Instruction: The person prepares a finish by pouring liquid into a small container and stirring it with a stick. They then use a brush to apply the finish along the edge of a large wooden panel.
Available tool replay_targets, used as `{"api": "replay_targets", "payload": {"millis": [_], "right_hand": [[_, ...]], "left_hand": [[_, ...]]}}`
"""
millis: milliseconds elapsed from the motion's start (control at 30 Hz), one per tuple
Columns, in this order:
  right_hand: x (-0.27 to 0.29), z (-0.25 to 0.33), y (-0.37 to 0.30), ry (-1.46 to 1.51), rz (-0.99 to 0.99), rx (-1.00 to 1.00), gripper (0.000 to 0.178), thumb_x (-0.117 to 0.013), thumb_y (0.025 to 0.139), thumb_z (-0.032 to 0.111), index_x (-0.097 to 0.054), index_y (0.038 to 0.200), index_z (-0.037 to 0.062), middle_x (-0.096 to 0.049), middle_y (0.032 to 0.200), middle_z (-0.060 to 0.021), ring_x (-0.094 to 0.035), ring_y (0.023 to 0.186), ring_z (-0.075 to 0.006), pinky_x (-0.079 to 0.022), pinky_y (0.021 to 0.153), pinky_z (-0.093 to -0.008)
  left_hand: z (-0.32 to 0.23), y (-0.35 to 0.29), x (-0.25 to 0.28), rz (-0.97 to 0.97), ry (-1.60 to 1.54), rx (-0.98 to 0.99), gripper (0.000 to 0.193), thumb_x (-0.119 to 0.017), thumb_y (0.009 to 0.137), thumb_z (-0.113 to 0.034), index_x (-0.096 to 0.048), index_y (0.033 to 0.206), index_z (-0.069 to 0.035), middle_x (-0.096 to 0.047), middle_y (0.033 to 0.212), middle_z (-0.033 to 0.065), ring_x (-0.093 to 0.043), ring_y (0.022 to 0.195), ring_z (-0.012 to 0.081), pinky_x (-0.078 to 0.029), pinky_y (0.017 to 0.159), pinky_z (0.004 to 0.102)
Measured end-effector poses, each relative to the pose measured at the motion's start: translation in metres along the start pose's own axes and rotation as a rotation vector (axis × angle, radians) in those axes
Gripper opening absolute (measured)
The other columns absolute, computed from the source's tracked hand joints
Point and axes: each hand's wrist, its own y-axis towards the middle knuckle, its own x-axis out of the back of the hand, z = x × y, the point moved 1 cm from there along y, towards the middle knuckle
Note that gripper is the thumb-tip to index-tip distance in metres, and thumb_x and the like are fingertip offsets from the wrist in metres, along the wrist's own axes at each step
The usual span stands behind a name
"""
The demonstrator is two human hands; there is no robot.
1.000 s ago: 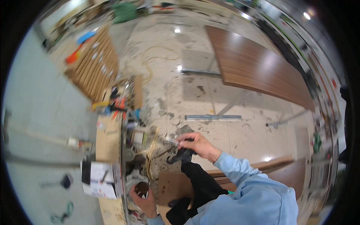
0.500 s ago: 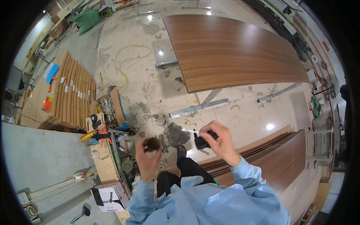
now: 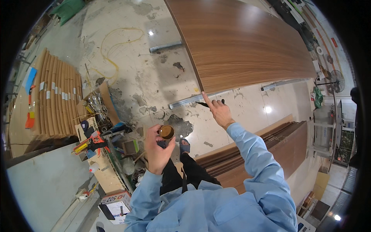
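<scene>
My left hand [image 3: 158,150] holds a small round pot [image 3: 167,132] with a brown inside, fingers and thumb around its sides. It is tilted so that its round top faces up. My right hand [image 3: 220,112] reaches forward, index finger stretched out to the near left corner of a large wood-grain board [image 3: 247,50]. The fingertip seems to touch the board's edge. A slim black object [image 3: 203,104] pokes out from under the other fingers, which are curled round it. Most of it is hidden, so its exact kind cannot be told.
Metal stand legs [image 3: 185,101] are under the board. More brown panels [image 3: 278,149] lie stacked at the right. Left of me, a narrow bench [image 3: 101,170] carries tools and a carton [image 3: 116,205]. Upright cardboard-coloured panels [image 3: 58,92] stand farther left. A yellow hose [image 3: 104,50] lies on the floor.
My right hand has moved forward to the board's corner, its index finger now stretched out. The white stick seen in it before is no longer visible. My left hand has risen slightly with the pot.
</scene>
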Motion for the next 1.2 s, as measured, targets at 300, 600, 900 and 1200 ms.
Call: {"api": "replay_targets", "payload": {"millis": [300, 600, 900, 1200], "right_hand": [[-0.015, 0.003, -0.001, -0.306, 0.156, -0.025, 0.096, -0.062, 0.093, 0.008, -0.011, 0.172, 0.0215, -0.065, 0.091, -0.0092, -0.069, 0.084, -0.0251, -0.060, 0.065, -0.0382], [0.007, 0.012, -0.007, -0.028, 0.079, -0.126, 0.103, -0.066, 0.088, 0.005, -0.008, 0.172, 0.0204, -0.069, 0.094, -0.0094, -0.071, 0.083, -0.0270, -0.060, 0.063, -0.0382], [0.010, 0.030, -0.002, -0.084, 0.227, -0.151, 0.104, -0.068, 0.087, 0.006, -0.012, 0.172, 0.0234, -0.069, 0.093, -0.0092, -0.072, 0.087, -0.0291, -0.062, 0.067, -0.0400], [-0.004, 0.033, -0.002, 0.058, 0.105, -0.354, 0.107, -0.066, 0.089, 0.004, -0.001, 0.172, 0.0214, -0.071, 0.096, -0.0122, -0.072, 0.089, -0.0299, -0.063, 0.070, -0.0405]], "left_hand": [[0.022, 0.032, 0.025, 0.077, -0.107, 0.069, 0.054, -0.083, 0.083, -0.002, -0.056, 0.129, 0.000, -0.068, 0.112, 0.0105, -0.068, 0.099, 0.0174, -0.054, 0.087, 0.0318], [0.028, 0.055, 0.048, 0.089, -0.029, 0.023, 0.053, -0.084, 0.081, -0.001, -0.058, 0.128, 0.000, -0.065, 0.116, 0.0116, -0.069, 0.101, 0.0205, -0.057, 0.085, 0.0330], [0.016, 0.066, 0.052, 0.117, 0.035, 0.036, 0.055, -0.084, 0.082, -0.002, -0.058, 0.130, -0.001, -0.068, 0.113, 0.0089, -0.064, 0.096, 0.0158, -0.053, 0.087, 0.0321], [0.013, 0.071, 0.051, 0.144, 0.030, 0.055, 0.055, -0.084, 0.083, -0.003, -0.057, 0.131, -0.001, -0.067, 0.112, 0.0078, -0.063, 0.095, 0.0153, -0.052, 0.086, 0.0314]]}}
